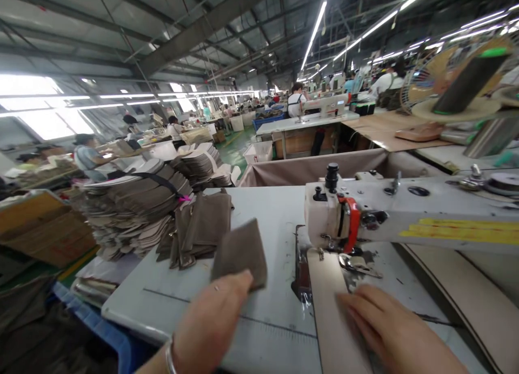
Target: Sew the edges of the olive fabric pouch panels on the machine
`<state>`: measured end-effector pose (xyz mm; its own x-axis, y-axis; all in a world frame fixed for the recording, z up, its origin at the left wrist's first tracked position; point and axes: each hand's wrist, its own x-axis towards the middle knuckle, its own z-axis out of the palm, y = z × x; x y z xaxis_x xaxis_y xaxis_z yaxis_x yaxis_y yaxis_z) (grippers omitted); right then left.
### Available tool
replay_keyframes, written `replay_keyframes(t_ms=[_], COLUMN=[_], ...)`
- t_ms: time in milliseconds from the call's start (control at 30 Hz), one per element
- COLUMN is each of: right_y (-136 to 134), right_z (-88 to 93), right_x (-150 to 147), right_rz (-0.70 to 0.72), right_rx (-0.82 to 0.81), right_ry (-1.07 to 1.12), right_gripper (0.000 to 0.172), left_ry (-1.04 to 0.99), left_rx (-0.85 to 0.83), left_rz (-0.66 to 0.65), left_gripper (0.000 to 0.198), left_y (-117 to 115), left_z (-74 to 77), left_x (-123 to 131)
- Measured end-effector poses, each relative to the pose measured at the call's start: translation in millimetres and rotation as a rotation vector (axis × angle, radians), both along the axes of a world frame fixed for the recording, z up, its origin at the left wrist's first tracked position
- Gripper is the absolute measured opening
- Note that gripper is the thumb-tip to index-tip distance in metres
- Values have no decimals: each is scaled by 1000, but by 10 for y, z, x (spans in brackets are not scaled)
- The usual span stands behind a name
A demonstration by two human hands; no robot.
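Note:
My left hand [214, 320] pinches the near edge of a dark grey-brown fabric piece [241, 255], lifted at a tilt over the pale sewing table [267, 212]. My right hand [389, 325] rests on a long beige fabric panel [334, 314], its thumb and fingers closed at the panel's right edge. The panel's far end lies under the head of a white sewing machine [328, 206] with an orange-red part. Several similar dark fabric pieces [205, 222] are piled behind my left hand.
Strapped stacks of cut panels [138, 201] stand at the left table edge, above a blue crate [97, 320]. A cloth-lined bin [316, 168] is behind the table. A dark thread cone [470, 82] stands at right. Other people work farther back.

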<state>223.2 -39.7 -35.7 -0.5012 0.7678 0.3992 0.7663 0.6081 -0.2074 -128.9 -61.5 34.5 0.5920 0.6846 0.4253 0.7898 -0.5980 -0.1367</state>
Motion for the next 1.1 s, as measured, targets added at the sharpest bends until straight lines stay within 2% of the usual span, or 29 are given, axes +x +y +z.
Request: replay_keyframes(t_ms=[67, 133, 200, 300, 367, 433, 500, 600, 767, 833, 1000, 1100], right_y=[208, 340, 388, 363, 334, 314, 305, 304, 294, 288, 291, 299], right_z=[59, 26, -45, -115, -112, -79, -34, 19, 31, 24, 42, 53], right_x=[-32, -78, -108, -112, -108, -115, -130, -153, -162, -166, -187, -195], right_rz=[28, 38, 38, 34, 26, 16, 6, -4, -8, -22, -33, -14], right_rx=[84, 129, 138, 137, 134, 124, 105, 72, 31, 20, -7, -24], right_ry=[-68, -102, -110, -107, -101, -94, -85, -74, -67, -68, -81, -72], right_gripper=[35, 39, 43, 45, 44, 44, 43, 41, 41, 44, 52, 53], left_ry=[4, -46, -114, -183, -209, -228, -248, -285, -347, -378, -464, -427], left_rx=[-189, -310, -346, -369, -391, -411, -436, -474, -559, -625, -753, -802], left_rz=[-204, -222, -85, 127, 173, 158, 127, 110, 138, 96, -57, -11], left_gripper=[31, 29, 28, 26, 12, 6, 9, 2, 7, 6, 20, 14], left_y=[-132, -56, 215, 753, 1026, 1163, 1184, 1120, 1038, 1048, 1143, 1181], left_z=[-87, -147, -178, -233, -293, -352, -394, -413, -360, -329, -287, -258], left_x=[312, 511, 609, 675, 726, 783, 825, 841, 893, 973, 1230, 1327])
